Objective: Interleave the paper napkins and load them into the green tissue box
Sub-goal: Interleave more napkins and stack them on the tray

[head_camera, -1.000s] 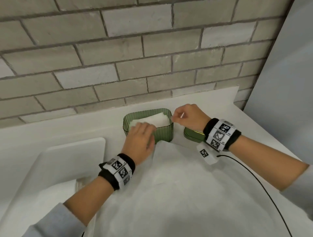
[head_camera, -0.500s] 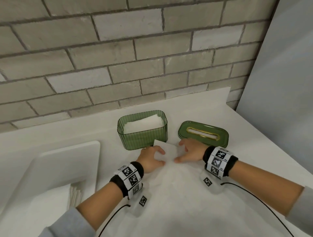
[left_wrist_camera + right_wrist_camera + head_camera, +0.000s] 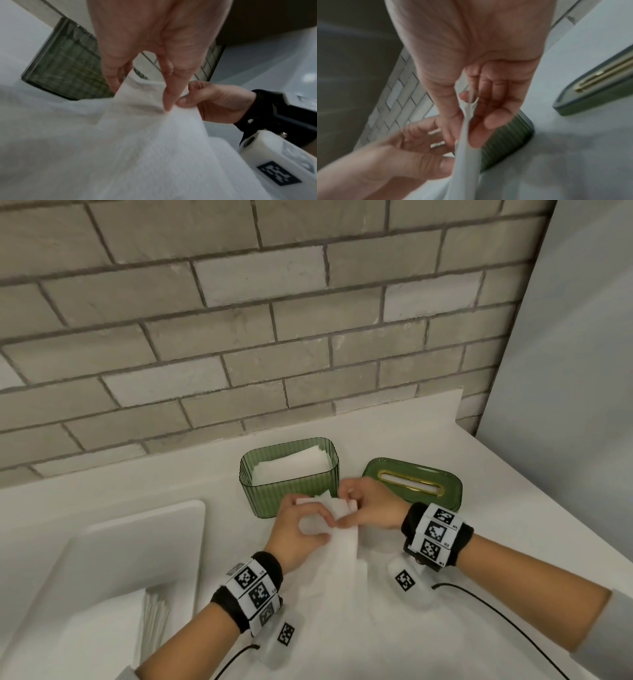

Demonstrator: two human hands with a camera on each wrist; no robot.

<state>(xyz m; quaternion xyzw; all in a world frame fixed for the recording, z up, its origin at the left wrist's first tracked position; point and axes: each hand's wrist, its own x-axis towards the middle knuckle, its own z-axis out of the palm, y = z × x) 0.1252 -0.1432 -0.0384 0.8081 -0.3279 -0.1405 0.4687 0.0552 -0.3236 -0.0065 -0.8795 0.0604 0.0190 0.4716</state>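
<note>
Just in front of the green tissue box (image 3: pixel 289 470), picked next napkin (image 3: pixel 334 508) off bench w/ both hands (image 3: pixel 301 529) (image 3: pixel 371 506) pinching it; box already part-loaded, lid (image 3: pixel 412 481) still off.

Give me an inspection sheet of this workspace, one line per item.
Surface: white counter, a white sheet spread over its near part.
Job's things: green tissue box open, napkins inside; lid lies beside it on the right; one napkin held up in front of the box.
Clutter: white tray at left.
Grippers: left hand and right hand both pinch the held napkin.
Cables: black cable trails from the right wrist; another from the left.
Surroundings: grey brick wall behind.
</note>
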